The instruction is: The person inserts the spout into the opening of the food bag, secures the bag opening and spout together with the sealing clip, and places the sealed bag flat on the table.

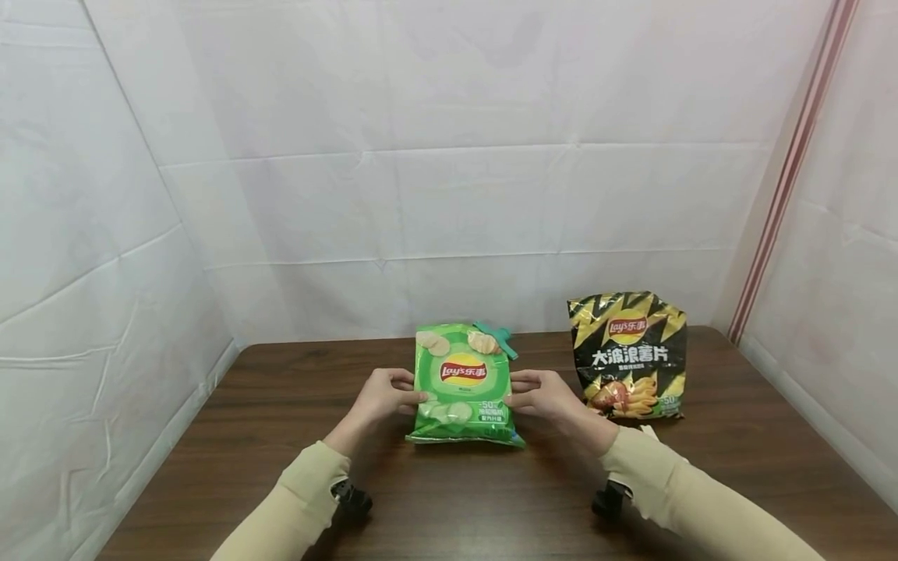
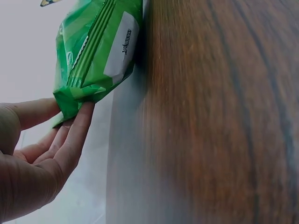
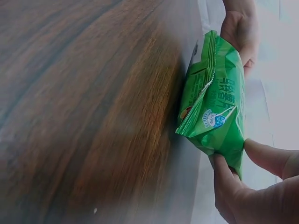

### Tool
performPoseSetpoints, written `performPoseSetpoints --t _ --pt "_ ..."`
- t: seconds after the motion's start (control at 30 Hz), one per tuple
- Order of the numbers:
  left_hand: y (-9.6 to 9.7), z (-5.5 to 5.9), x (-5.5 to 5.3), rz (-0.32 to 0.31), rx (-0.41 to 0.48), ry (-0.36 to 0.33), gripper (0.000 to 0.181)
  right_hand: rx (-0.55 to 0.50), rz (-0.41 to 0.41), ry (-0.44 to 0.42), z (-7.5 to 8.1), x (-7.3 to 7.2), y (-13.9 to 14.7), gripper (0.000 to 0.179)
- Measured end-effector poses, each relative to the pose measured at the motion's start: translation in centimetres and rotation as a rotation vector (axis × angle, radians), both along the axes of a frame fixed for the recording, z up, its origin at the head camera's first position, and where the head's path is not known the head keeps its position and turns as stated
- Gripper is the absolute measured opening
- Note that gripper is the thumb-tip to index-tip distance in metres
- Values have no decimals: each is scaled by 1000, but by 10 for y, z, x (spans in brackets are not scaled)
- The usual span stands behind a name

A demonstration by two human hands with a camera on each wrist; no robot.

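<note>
The dark wooden table (image 1: pixel 435 506) lies under everything; on it a black-and-yellow chip bag (image 1: pixel 634 358) stands to the right; the green chip bag (image 1: pixel 463 389) is near the middle, directly between both hands. The left hand (image 1: pixel 384 394) pinches its left edge, the right hand (image 1: pixel 549 396) its right, thumbs toward the wearer; a teal object (image 1: pixel 500 338), partly hidden, shows behind its upper right corner.

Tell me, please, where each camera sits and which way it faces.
Head: head-worn, facing forward and down at the green bag; left hand, right hand and sleeves show.
Left wrist: on that wrist, facing the bag; of the body, only the left hand.
Right wrist: on that wrist, facing the bag; right hand near, left hand beyond.
Both wrist views share bag and table.
</note>
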State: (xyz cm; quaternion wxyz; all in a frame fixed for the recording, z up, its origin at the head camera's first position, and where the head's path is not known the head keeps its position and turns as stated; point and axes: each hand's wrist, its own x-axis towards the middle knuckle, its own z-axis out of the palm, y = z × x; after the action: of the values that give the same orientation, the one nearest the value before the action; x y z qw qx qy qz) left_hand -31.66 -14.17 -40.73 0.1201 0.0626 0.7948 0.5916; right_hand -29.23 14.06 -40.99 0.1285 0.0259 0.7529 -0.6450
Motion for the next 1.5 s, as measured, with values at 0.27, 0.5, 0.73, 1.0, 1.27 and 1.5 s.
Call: performPoseSetpoints --t 0.27,0.5,0.73,1.0,1.27,1.5 --pt "-8 3 0 -6 -29 -34 52 3 42 -3 -2 -2 -9 58" --pt "-10 1 2 10 -67 -52 66 4 12 -19 -5 -2 -16 59" --pt "-9 -2 2 34 -131 9 81 69 15 9 -8 -5 -20 59" --pt "-9 1 3 4 -192 9 82 134 33 -7 -6 -1 -24 57" --pt "-9 0 3 -14 -234 -25 78 144 60 -30 -7 -1 -28 59" --pt "-9 1 3 -17 -237 -16 79 120 51 -39 -5 -1 -26 56"
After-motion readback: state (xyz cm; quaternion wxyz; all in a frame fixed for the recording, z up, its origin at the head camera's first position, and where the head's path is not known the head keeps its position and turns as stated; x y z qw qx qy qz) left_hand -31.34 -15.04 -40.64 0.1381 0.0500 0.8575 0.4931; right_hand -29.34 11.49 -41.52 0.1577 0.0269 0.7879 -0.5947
